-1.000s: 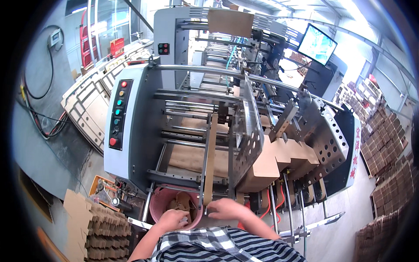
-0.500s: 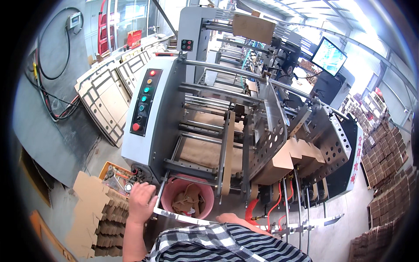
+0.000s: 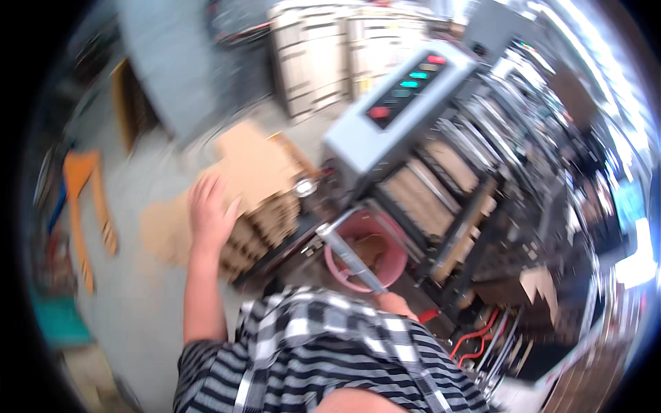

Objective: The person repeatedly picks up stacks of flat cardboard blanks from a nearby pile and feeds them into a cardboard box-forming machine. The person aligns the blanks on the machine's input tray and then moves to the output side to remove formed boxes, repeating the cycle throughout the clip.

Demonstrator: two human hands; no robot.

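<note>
- Head view blurred, fine detail lost; landmark = pink bucket [image 3: 401,251]
- Left hand [image 3: 210,210]: left of the bucket, over the near edge of the cardboard stack [image 3: 258,162]; fingers loosely spread, thumb apart from them, so grip is apart; touching or just above the top sheet, cannot tell
- Cardboard stack: left of the bucket and a bit above it in view, flat tan top sheet, zigzag edges down the side facing the bucket
- Right hand [image 3: 396,303]: just below the bucket's lower right rim, at the lower end of the metal bar [image 3: 352,259]; fingers mostly hidden, cannot tell if grip is clamped on the bar or apart
- Metal bar: slants across the bucket, from its upper left rim to its lower right
- Cardboard scraps [image 3: 373,249]: inside the bucket
- Grey machine housing [image 3: 358,141]: above the bucket, slanted button panel [image 3: 407,84] with red and green buttons
- Folded cardboard [image 3: 540,292]: right of the bucket and lower, at the machine
- Red hoses [image 3: 475,336]: lower right of the bucket
- Orange forked frame [image 3: 82,168]: well left of the bucket, on the floor [image 3: 151,330]
- White boards [image 3: 310,65] with dark lines: well above the bucket
</note>
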